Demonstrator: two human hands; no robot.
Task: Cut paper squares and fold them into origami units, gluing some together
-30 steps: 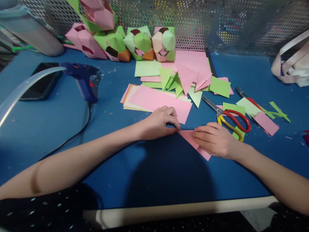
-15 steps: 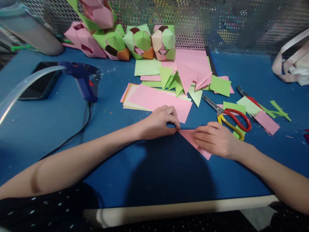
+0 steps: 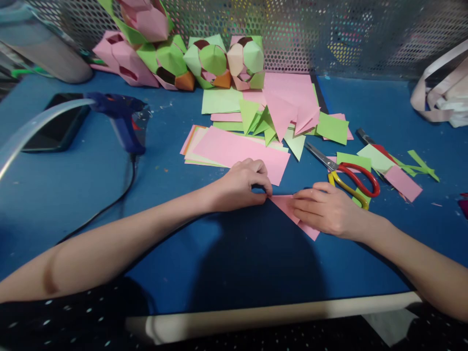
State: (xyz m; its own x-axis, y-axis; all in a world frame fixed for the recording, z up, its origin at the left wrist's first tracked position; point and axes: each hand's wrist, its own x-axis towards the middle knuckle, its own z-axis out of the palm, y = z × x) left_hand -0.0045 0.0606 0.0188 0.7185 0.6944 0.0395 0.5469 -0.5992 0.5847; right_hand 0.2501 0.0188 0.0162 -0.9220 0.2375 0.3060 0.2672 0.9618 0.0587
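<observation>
Head view. The left hand (image 3: 245,186), thumb and forefinger closed together, pinches the pointed left corner of a folded pink paper (image 3: 287,206). The right hand (image 3: 326,209) lies palm down with fingers extended and close together, pressing on the paper (its lower corner projects below the fingers). The folded paper rests on the blue table (image 3: 153,265), between the hands and near its front edge. Beyond the left hand is a fanned stack of paper strips (image 3: 241,150), pink uppermost; behind it lie folded green triangles (image 3: 259,119) and pink sheets. Scissors (image 3: 338,170) with one red and one yellow handle lie just beyond the right hand, their blades partly apart, among small paper pieces. At left, a blue glue gun (image 3: 120,117) stands beside a dark phone (image 3: 58,122). Folded paper models (image 3: 208,62) line the perforated metal screen (image 3: 292,39).
</observation>
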